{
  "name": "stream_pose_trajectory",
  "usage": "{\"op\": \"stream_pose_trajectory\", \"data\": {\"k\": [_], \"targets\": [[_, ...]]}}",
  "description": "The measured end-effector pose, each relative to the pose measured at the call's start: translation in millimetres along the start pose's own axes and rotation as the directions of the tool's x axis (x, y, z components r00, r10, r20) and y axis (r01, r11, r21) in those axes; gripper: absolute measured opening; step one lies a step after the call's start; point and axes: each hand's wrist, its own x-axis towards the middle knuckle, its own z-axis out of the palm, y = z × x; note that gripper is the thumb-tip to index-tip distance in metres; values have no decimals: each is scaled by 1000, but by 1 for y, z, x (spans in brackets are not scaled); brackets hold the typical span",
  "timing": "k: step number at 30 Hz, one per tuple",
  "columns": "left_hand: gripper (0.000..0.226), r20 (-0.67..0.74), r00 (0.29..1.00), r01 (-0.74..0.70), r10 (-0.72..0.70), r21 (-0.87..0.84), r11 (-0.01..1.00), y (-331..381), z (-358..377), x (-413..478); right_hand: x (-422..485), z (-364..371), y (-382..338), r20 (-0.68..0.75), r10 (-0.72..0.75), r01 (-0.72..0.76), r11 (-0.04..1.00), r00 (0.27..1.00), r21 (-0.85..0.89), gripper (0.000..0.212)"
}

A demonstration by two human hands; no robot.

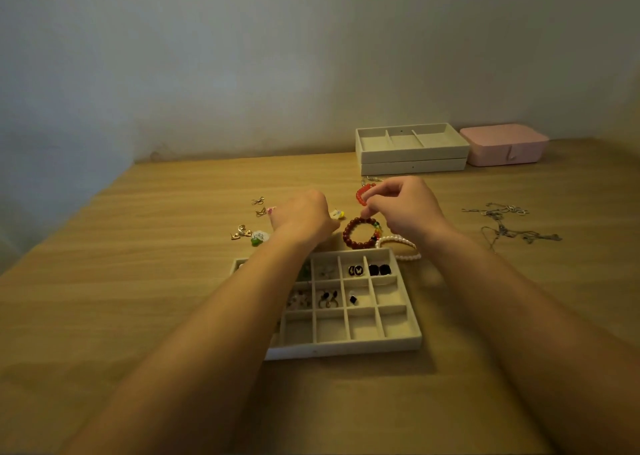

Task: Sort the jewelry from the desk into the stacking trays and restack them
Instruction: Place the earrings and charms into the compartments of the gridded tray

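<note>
Desk [138, 246]: right hand [405, 208] pinches bracelet [361, 194] (red).

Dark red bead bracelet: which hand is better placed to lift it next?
Right, probably. The right hand curls its fingers at the far rim of the dark red bead bracelet; the left hand sits left of it, fingers hidden.

No text, label, brand or number can be read anywhere. A white figure is seen on a pair of black studs [356, 270] in the tray [346, 345], but it is too small to be made out as a letter or sign.
</note>
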Motion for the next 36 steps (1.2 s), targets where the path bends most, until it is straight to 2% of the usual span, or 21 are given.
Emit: {"op": "stream_pose_trajectory", "data": {"k": [2,6,8,10,12,14,16,20,23,28,36], "targets": [[37,0,1000,16,-16,30,999,3,2,6,5,2,5,-17,0,0,1000,1000,12,11],[11,-28,1000,-10,11,46,999,2,7,11,8,5,10,-18,9,-8,998,1000,64,12],[12,-18,1000,-17,18,26,1000,1,9,10,8,6,9,-8,8,-8,997,1000,77,11],[14,-24,999,-29,28,-35,999,-2,8,7,6,7,10,8,6,-7,997,1000,72,11],[15,-29,997,-69,65,-183,981,-6,1,0,3,7,8,53,9,-11,998,999,54,11],[12,-20,994,-106,108,-430,897,-10,-7,-12,-2,7,5,113,5,-9,999,994,38,13],[9,-6,994,-86,109,-653,753,-14,-14,-27,-10,5,1,156,-20,12,999,988,48,13],[8,-23,996,-64,86,-856,513,-22,-19,-48,-23,4,-9,201,-79,66,995,976,69,7],[6,-33,996,-63,81,-912,406,-24,-23,-60,-31,4,-16,258,-89,61,992,962,113,9],[10,-28,996,-54,82,-944,324,-24,-27,-73,-38,-3,-24,294,-95,51,986,951,156,15],[17,-58,993,-93,107,-929,357,-23,-33,-86,-44,-10,-29,335,-96,47,987,937,152,16]]}}
